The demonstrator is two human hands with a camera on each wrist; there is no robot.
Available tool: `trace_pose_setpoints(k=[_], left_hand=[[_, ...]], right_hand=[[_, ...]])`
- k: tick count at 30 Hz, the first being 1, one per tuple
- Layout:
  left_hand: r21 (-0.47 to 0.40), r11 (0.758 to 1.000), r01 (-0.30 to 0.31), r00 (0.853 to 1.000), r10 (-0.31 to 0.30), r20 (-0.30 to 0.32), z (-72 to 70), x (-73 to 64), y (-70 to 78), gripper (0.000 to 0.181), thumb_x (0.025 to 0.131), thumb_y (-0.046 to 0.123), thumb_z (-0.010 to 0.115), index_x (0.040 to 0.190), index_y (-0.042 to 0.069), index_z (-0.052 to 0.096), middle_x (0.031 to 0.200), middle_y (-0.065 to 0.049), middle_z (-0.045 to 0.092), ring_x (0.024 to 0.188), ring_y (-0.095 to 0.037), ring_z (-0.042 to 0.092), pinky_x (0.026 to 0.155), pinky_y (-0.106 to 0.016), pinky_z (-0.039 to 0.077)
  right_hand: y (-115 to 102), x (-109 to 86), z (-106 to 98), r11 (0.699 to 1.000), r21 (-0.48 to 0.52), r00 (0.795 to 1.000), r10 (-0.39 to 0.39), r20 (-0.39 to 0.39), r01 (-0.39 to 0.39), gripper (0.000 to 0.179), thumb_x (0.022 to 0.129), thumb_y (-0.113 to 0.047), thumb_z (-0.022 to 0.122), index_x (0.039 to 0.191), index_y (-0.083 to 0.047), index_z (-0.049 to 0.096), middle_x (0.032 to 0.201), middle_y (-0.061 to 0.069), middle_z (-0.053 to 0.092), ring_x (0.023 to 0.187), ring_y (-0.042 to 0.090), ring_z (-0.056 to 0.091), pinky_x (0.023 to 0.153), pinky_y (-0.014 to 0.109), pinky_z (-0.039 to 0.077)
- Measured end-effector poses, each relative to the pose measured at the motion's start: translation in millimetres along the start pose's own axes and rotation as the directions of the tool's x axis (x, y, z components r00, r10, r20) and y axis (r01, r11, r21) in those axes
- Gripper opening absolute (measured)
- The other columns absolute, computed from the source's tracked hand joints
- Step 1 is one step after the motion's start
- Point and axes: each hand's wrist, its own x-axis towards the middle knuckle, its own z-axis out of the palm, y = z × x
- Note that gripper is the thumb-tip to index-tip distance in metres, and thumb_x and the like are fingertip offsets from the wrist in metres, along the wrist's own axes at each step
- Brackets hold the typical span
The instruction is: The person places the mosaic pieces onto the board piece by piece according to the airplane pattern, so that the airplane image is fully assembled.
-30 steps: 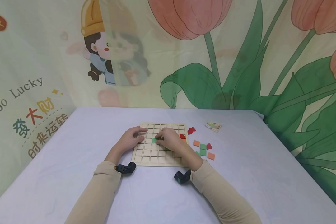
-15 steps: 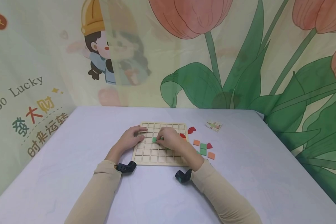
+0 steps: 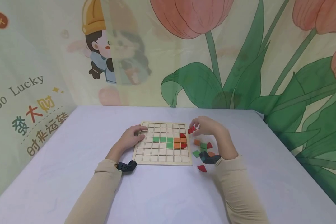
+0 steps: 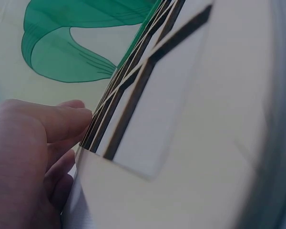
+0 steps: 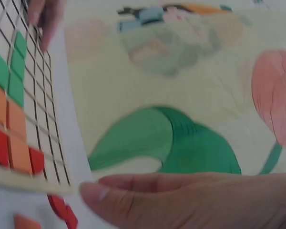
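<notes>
A wooden grid board (image 3: 149, 158) lies on the white table. Along its left edge rests my left hand (image 3: 130, 137), index finger and thumb spread over the frame; the left wrist view shows its fingertips right at the board's edge. Green squares (image 3: 163, 139), orange squares (image 3: 177, 142) and two red quarter-round tiles (image 3: 183, 135) sit in cells toward the right side. Beyond the right edge, my right hand (image 3: 208, 126) hovers with thumb and fingers apart over loose red tiles (image 3: 192, 129). In the right wrist view these red tiles (image 5: 59, 207) show below the thumb.
Right of the board lie more loose tiles: an orange one (image 3: 197, 142), green ones (image 3: 203, 145), and a red one (image 3: 202, 168) nearer me. A small patterned card (image 3: 217, 127) lies at the back right. A printed cloth hangs behind the table.
My right hand has let go of the green square, now in a row with two others on the board, and moved right to the loose red tiles. The left hand has stayed put.
</notes>
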Motion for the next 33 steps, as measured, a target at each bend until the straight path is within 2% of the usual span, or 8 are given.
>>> trace_pose_setpoints(k=[3, 6, 10, 14, 18, 22, 28, 33], left_hand=[[-0.001, 1.000, -0.002, 1.000, 0.002, 0.000, -0.5, -0.1, -0.2, 0.040, 0.091, 0.019, 0.057, 0.130, 0.015, 0.058, 0.148, -0.015, 0.041, 0.142, -0.035, 0.028, 0.117, -0.054, 0.018], [-0.004, 1.000, -0.009, 1.000, 0.009, -0.002, -1.2, 0.0, -0.4, 0.039, 0.091, 0.018, 0.058, 0.130, 0.015, 0.058, 0.148, -0.014, 0.042, 0.142, -0.034, 0.028, 0.118, -0.054, 0.018], [-0.003, 1.000, -0.011, 1.000, 0.011, -0.004, -1.5, 0.2, -1.1, 0.039, 0.091, 0.018, 0.058, 0.130, 0.014, 0.058, 0.147, -0.015, 0.042, 0.142, -0.035, 0.028, 0.117, -0.054, 0.019], [0.000, 1.000, -0.006, 1.000, 0.006, -0.003, -1.1, 0.8, -0.6, 0.039, 0.091, 0.018, 0.058, 0.130, 0.015, 0.058, 0.147, -0.014, 0.043, 0.142, -0.034, 0.028, 0.118, -0.054, 0.018], [0.000, 1.000, -0.001, 1.000, 0.001, 0.000, -0.1, 2.1, -0.3, 0.040, 0.091, 0.018, 0.058, 0.130, 0.016, 0.058, 0.148, -0.013, 0.042, 0.143, -0.034, 0.027, 0.118, -0.053, 0.018], [-0.003, 1.000, 0.008, 1.000, -0.008, -0.002, 0.6, 2.1, -0.4, 0.040, 0.090, 0.018, 0.058, 0.130, 0.016, 0.058, 0.148, -0.013, 0.042, 0.143, -0.033, 0.027, 0.118, -0.053, 0.018], [-0.003, 1.000, 0.009, 1.000, -0.009, -0.003, 1.1, 1.4, -0.6, 0.040, 0.090, 0.018, 0.058, 0.130, 0.016, 0.058, 0.148, -0.013, 0.043, 0.143, -0.033, 0.028, 0.118, -0.052, 0.018], [-0.002, 1.000, 0.008, 1.000, -0.008, -0.008, 1.2, 1.7, -0.8, 0.039, 0.090, 0.017, 0.058, 0.130, 0.015, 0.058, 0.147, -0.013, 0.043, 0.143, -0.033, 0.028, 0.118, -0.052, 0.018]], right_hand=[[20.9, -5.8, -2.0, 0.993, -0.001, 0.991, 0.114, 0.071, -0.115, 0.039, 0.082, -0.021, 0.073, 0.119, -0.016, 0.062, 0.127, 0.014, 0.055, 0.115, 0.030, 0.050, 0.091, 0.047, 0.052], [33.2, -7.6, -0.4, 0.980, -0.026, 0.970, 0.200, 0.135, -0.198, 0.039, 0.079, -0.026, 0.075, 0.115, -0.020, 0.062, 0.124, 0.013, 0.054, 0.113, 0.030, 0.049, 0.088, 0.049, 0.052], [38.4, -4.0, 7.5, 0.960, -0.053, 0.936, 0.280, 0.215, -0.275, 0.034, 0.077, -0.030, 0.077, 0.107, -0.022, 0.062, 0.109, 0.007, 0.058, 0.105, 0.025, 0.050, 0.082, 0.040, 0.053], [40.1, 1.4, 15.4, 0.947, -0.051, 0.918, 0.321, 0.233, -0.318, 0.028, 0.077, -0.026, 0.078, 0.101, -0.020, 0.064, 0.100, 0.005, 0.059, 0.099, 0.023, 0.050, 0.073, 0.032, 0.051], [44.2, 4.0, 17.7, 0.941, -0.045, 0.919, 0.338, 0.202, -0.336, 0.026, 0.077, -0.026, 0.078, 0.098, -0.019, 0.066, 0.101, 0.006, 0.060, 0.097, 0.024, 0.051, 0.070, 0.033, 0.050], [47.6, 5.8, 20.0, 0.945, -0.033, 0.932, 0.328, 0.156, -0.327, 0.025, 0.078, -0.027, 0.077, 0.098, -0.018, 0.066, 0.104, 0.007, 0.061, 0.097, 0.025, 0.053, 0.075, 0.036, 0.052], [47.6, 7.0, 23.6, 0.958, 0.031, 0.956, 0.281, 0.077, -0.285, 0.029, 0.084, -0.024, 0.071, 0.110, -0.014, 0.063, 0.115, 0.013, 0.060, 0.102, 0.028, 0.055, 0.081, 0.041, 0.054], [46.5, 8.8, 24.2, 0.961, 0.089, 0.965, 0.262, 0.010, -0.262, 0.033, 0.087, -0.020, 0.067, 0.118, -0.011, 0.062, 0.120, 0.016, 0.059, 0.107, 0.031, 0.055, 0.087, 0.045, 0.054]])
